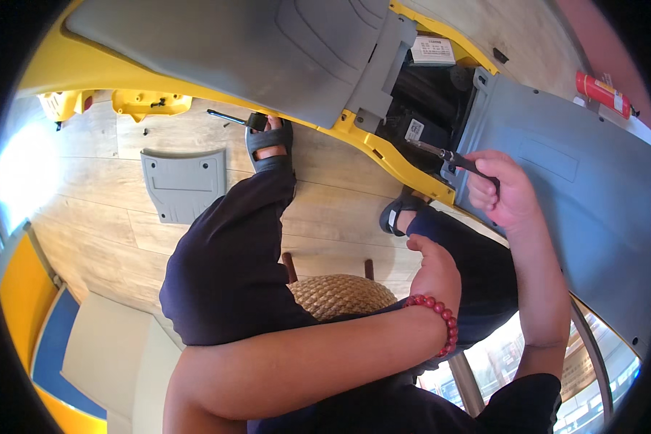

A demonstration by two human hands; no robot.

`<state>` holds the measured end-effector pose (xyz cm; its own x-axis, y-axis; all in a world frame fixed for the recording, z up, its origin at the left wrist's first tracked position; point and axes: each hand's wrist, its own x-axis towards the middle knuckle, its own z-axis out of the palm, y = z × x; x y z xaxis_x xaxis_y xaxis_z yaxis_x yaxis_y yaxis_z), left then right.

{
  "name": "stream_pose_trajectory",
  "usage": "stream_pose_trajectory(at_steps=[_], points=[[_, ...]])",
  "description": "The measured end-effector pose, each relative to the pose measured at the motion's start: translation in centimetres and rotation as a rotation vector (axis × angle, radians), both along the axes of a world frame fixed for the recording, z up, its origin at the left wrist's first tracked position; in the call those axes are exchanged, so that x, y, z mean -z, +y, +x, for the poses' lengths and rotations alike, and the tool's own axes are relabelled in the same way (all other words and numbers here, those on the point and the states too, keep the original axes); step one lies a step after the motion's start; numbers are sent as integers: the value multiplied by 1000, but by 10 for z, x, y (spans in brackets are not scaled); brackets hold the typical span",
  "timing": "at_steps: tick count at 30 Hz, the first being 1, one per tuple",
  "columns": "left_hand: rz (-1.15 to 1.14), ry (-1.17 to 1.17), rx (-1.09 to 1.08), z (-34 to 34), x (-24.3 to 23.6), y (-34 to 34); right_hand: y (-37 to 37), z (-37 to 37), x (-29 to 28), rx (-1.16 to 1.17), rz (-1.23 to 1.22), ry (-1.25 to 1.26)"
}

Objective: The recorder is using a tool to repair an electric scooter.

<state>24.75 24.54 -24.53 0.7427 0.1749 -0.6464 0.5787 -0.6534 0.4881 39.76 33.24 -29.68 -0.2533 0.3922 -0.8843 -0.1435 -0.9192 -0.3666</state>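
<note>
My right hand [503, 188] is closed around the black handle of a screwdriver [464, 160]. Its metal shaft points left over an open compartment [430, 101] in a yellow and grey scooter body. Dark parts and a black box [423, 134] with a white label show inside. My left hand [439, 271] lies by my right thigh, below the compartment, a red bead bracelet [447, 324] on its wrist. Most of that hand's fingers are hidden, and I see nothing held in it.
Another screwdriver [228, 116] lies by my left foot. On the wooden floor are a grey panel [184, 186] and a yellow cover [150, 105]. A woven stool [340, 295] is beneath me. A red fire extinguisher [604, 94] is at the far right, beyond the scooter's grey floorboard [564, 188].
</note>
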Motion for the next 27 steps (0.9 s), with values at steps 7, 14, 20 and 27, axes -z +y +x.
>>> stream_pose_trajectory(at_steps=[7, 14, 20, 27], points=[[-28, 0, 14, 2, 3, -2, -4, 6, 5, 43, -21, 161], [53, 49, -66, 0, 7, -13, -9, -22, -1, -495, 780, -877], [-15, 43, -82, -8, 22, -17, -5, -42, -25, -583, 702, -824], [-49, 79, -69, -13, 18, -4, 4, -50, -13, -726, 1060, -850]])
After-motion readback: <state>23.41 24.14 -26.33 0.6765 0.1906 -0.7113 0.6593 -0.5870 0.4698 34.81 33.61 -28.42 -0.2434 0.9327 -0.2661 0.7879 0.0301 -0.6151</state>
